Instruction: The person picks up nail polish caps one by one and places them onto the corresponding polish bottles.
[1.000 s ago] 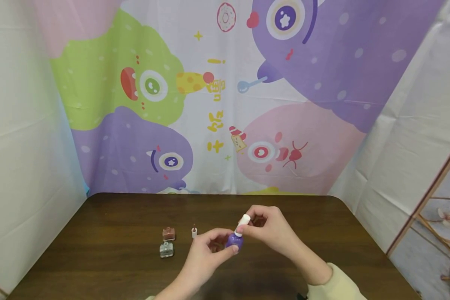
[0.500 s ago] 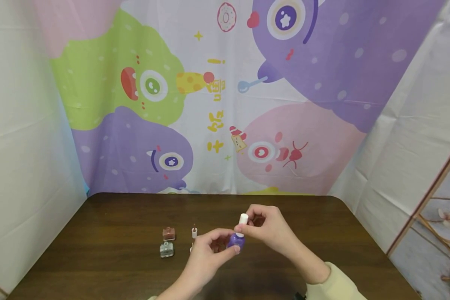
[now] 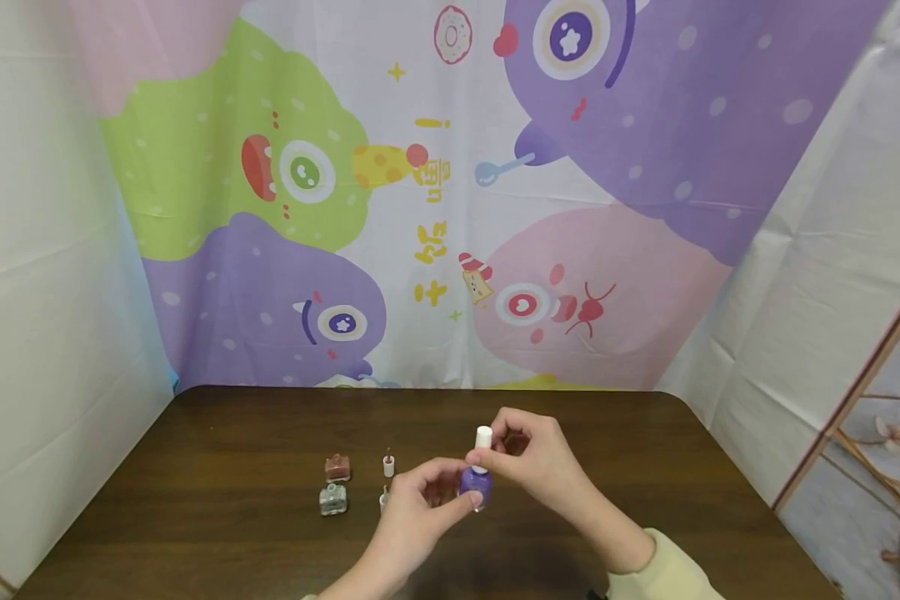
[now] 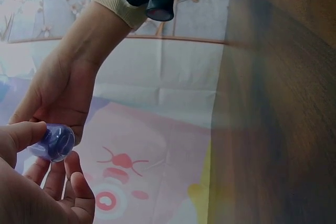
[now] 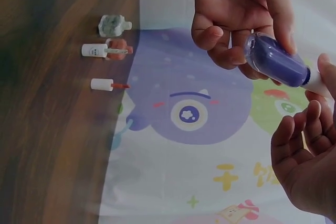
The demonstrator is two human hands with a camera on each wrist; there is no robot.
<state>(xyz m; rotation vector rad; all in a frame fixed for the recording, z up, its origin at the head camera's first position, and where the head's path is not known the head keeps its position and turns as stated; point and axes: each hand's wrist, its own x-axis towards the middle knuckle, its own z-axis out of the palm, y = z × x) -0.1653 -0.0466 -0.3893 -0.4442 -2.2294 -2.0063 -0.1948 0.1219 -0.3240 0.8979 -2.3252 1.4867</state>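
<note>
My left hand [image 3: 420, 508] pinches a purple nail polish bottle [image 3: 477, 487] between thumb and fingers, above the table. With thumb and fingers, my right hand [image 3: 536, 454] grips the bottle's white cap [image 3: 483, 437], which sits at the neck. In the right wrist view the glass of the nail polish bottle [image 5: 275, 61] points its base toward the left palm, and the white cap [image 5: 316, 83] is partly covered by the right thumb. From the left wrist, the bottle's rounded base [image 4: 59, 142] shows beside the left thumb.
Left of the hands stand a brown-red polish bottle [image 3: 337, 467] and a silver one [image 3: 333, 499], both uncapped. Two white caps with brushes upward stand nearby: one with a red brush [image 3: 388, 465], another [image 5: 94, 50] partly behind my left hand in the head view. A cartoon curtain [image 3: 435, 350] hangs behind the table.
The purple bottle and its cap have tilted from leaning right to nearly upright. My left hand has shifted slightly right, uncovering part of the second brush cap.
</note>
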